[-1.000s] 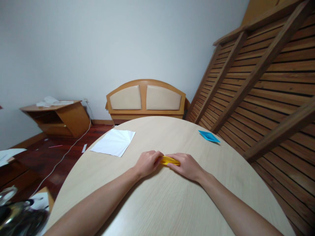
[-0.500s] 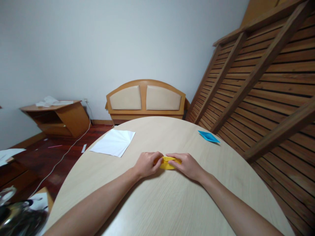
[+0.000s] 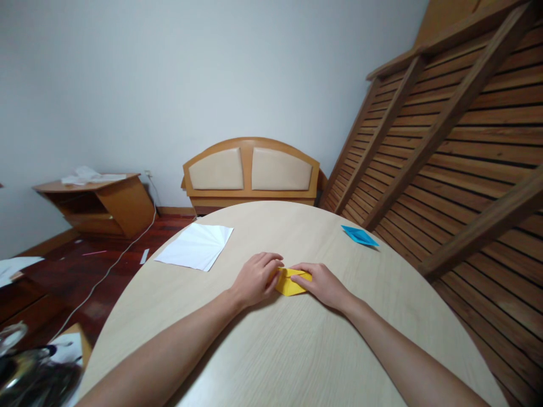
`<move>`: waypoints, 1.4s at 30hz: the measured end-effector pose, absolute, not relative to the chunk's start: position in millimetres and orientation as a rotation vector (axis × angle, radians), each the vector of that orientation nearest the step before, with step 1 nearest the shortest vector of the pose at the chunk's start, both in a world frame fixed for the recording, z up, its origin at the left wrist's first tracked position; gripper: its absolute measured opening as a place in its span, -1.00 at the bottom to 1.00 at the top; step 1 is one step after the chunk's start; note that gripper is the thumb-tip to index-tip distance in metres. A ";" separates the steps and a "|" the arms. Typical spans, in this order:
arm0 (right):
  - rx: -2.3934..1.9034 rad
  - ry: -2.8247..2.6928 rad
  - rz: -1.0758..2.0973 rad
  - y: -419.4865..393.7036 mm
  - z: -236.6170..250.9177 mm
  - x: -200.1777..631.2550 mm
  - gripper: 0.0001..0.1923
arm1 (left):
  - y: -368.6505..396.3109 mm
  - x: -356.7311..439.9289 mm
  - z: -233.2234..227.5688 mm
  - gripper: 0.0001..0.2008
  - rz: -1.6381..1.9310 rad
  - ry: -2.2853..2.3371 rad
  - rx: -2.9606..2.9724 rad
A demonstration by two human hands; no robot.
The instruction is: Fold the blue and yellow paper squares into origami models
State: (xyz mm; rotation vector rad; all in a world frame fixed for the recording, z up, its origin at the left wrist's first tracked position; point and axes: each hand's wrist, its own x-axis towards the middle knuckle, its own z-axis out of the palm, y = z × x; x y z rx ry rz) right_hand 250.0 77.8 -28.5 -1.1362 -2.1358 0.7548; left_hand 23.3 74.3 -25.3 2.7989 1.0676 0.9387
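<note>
A small folded yellow paper lies low over the middle of the table between my two hands. My right hand grips its right end, thumb on top and fingers along the far side. At the left end is my left hand, its thumb against the paper and its upper fingers bent and slightly raised. That hand covers the paper's left tip. Toward the far right of the table rests a blue folded paper, boat-like in shape. A creased white sheet lies flat at the far left.
The round pale wooden table curves away on both sides. Beyond it stands a headboard with cream panels. A slatted wooden frame leans at the right. Left, a low cabinet and a white cable are on the floor.
My left hand's fingers have loosened and lifted a little from the yellow paper. The paper now looks flatter, with its near side more pointed. My right hand keeps its grip.
</note>
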 end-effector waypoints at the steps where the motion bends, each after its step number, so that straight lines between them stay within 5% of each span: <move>1: -1.139 -2.138 0.749 78.6 -29.3 250.6 -0.68 | 74.4 23.5 -25.9 -0.78 0.919 1.010 2.831; 14: -1.388 -2.262 0.401 80.7 -30.9 254.5 -0.71 | 73.9 25.5 -29.9 -0.73 0.572 0.863 2.828; 20: -1.181 -2.347 0.178 78.5 -25.1 253.3 -0.82 | 73.1 25.4 -27.4 -0.73 0.571 0.924 2.803; 25: -1.071 -2.481 0.210 78.1 -27.3 251.6 -0.83 | 74.0 23.8 -29.1 -0.64 0.572 0.933 2.756; 42: -0.896 -2.509 0.311 80.0 -29.4 253.0 -0.85 | 78.5 23.6 -33.0 -0.80 0.643 1.059 2.730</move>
